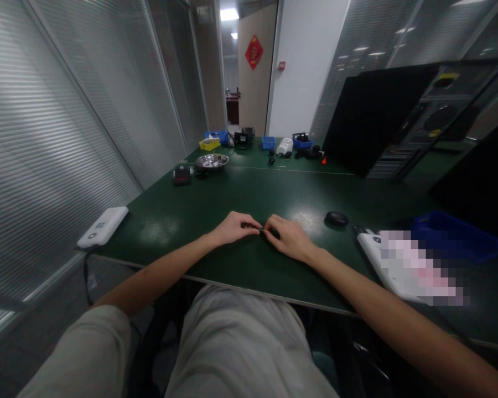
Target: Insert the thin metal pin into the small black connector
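Green Tabletop with Two Hands Meeting at a Small Item

Your left hand [235, 227] and your right hand [291, 239] come together above the green tabletop [232, 257], near its front edge. Between their fingertips lies the small item [262, 230], dark and too slight to identify. Your left thumb and index finger close on its left end; your right thumb and index finger close on the other, with the remaining fingers curled. Both forearms reach in from the near side, wrists low over the surface.

To the right of your right hand, well apart from it, rests a black oval case [336, 219]. Farther right lies a white device [382, 260], partly blurred out, just beside a blue tray [456, 237]. At the left edge of the table, a second white device [103, 226] lies flat, a dark cable [86, 271] hanging below it.

Toward the far end, note the round metal dish [212, 161], which holds small pieces; beyond it, a yellow bin [209, 144]. A white bottle [285, 146] lies between two blue bins [268, 143]. A computer tower [398, 119] occupies the right side of the table.
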A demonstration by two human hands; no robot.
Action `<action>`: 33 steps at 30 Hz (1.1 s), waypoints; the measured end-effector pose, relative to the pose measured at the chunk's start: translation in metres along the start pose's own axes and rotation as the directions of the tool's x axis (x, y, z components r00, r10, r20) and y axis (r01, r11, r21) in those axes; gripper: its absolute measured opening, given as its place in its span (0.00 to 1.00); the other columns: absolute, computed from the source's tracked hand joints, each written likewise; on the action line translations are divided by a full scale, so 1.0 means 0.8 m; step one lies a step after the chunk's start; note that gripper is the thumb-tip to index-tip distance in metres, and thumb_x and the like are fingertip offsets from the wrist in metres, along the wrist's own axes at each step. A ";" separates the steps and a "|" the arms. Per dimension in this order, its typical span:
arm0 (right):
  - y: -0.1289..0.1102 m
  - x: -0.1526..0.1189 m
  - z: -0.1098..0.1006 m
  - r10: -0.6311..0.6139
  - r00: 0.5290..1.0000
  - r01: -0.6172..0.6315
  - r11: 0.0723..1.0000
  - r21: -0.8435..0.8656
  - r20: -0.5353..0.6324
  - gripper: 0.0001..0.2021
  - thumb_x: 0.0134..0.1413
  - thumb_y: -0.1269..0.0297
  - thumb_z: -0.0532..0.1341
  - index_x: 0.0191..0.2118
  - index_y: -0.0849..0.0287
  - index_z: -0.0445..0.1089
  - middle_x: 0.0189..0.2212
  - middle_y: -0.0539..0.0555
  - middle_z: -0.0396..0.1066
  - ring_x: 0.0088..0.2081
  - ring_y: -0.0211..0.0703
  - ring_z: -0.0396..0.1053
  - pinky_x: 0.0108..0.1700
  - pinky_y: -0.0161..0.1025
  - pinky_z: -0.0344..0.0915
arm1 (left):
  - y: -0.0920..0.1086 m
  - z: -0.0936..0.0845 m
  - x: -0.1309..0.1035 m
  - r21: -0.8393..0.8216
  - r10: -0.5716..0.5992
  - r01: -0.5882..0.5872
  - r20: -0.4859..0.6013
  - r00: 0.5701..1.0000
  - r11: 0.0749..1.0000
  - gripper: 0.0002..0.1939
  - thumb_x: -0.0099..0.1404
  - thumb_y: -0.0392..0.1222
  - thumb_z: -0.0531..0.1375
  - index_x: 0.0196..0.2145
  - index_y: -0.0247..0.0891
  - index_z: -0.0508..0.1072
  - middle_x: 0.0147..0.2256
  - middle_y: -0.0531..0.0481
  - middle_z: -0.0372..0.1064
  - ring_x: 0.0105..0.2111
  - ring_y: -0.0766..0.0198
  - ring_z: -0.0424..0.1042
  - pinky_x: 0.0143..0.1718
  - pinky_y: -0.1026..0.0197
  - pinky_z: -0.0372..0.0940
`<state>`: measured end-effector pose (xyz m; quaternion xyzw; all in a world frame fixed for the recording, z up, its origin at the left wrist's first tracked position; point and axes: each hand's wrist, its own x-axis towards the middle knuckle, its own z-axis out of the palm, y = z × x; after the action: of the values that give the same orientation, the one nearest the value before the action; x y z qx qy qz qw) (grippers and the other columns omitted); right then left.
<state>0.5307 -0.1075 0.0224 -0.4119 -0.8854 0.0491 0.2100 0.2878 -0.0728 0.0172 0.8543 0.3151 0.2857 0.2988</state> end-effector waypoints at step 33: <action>0.004 0.003 0.004 0.000 1.000 0.001 0.999 0.044 -0.017 0.04 0.68 0.61 0.56 0.42 0.54 0.67 0.40 0.52 0.72 0.35 0.42 0.69 0.35 0.38 0.57 | -0.013 -0.005 0.009 -0.070 -0.099 0.090 -0.129 0.987 0.993 0.13 0.68 0.48 0.64 0.42 0.38 0.83 0.40 0.45 0.78 0.35 0.62 0.73 0.38 0.61 0.66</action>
<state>0.5302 -0.1033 0.0198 -0.4074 -0.8824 0.0650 0.2263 0.2858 -0.0602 0.0149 0.8075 0.3650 0.3372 0.3178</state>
